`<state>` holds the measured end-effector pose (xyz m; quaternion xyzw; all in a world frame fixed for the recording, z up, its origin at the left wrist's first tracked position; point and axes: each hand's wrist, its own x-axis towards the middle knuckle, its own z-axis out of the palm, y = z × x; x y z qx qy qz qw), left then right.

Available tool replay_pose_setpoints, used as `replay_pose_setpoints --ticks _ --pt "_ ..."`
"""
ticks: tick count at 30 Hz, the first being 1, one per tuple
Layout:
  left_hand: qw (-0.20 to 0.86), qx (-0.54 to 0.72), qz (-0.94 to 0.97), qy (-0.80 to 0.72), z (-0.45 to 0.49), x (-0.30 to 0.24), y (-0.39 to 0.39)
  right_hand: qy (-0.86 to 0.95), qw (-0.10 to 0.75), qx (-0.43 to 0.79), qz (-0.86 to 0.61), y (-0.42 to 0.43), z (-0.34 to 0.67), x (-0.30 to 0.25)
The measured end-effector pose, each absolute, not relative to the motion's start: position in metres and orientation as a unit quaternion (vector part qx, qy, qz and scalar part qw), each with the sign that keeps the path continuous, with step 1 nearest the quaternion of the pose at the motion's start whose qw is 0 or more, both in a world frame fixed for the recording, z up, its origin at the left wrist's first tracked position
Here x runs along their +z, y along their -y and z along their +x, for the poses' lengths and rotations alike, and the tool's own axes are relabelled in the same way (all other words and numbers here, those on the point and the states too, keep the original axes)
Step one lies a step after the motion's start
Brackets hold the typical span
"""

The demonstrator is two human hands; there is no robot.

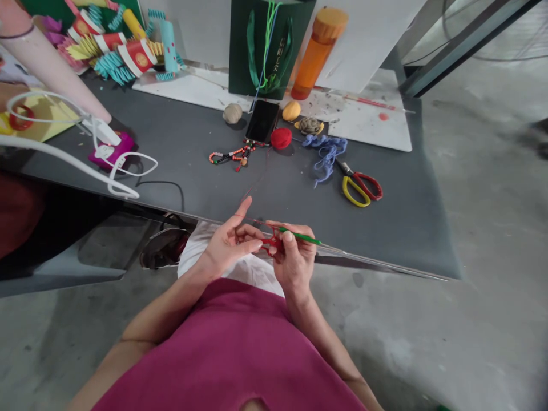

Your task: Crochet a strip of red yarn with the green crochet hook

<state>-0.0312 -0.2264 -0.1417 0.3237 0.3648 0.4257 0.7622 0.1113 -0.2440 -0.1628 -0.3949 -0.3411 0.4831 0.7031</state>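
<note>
Between both hands, just past the table's front edge, is a small piece of red crochet work (270, 245). My left hand (231, 242) pinches its left side between thumb and fingers, while the index finger points up with the red yarn over it. Closed around a green-handled crochet hook (306, 237), my right hand (297, 260) also touches the work's right side. The hook's tip lies at the red loops; fine stitches are too small to make out. A thin strand runs up the table to a red yarn ball (281, 138).
Scissors (362, 185) and tangled blue yarn (327, 153) lie at right. A phone (262, 121) with a beaded strap, an orange bottle (319, 54) and a green bag (269, 51) stand farther back. White cables (124, 165) and another person's arm (55, 68) are at left.
</note>
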Motion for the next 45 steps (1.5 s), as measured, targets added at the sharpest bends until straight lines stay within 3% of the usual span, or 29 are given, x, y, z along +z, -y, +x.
replay_pose_setpoints --ticks 15,24,33,45 --pt "0.755 0.480 0.272 -0.354 -0.027 -0.141 0.227 0.341 0.668 0.523 -0.405 0.245 0.117 -0.149" --pt "0.718 0.486 0.335 -0.368 -0.028 -0.140 0.228 0.465 0.660 0.416 -0.419 0.248 0.124 -0.150" --pt "0.646 0.512 0.385 -0.416 -0.031 -0.136 0.229 0.662 0.612 0.205 -0.381 0.248 0.134 -0.149" --pt "0.561 0.543 0.426 -0.457 -0.023 -0.129 0.236 0.701 0.589 0.133 -0.379 0.251 0.130 -0.151"
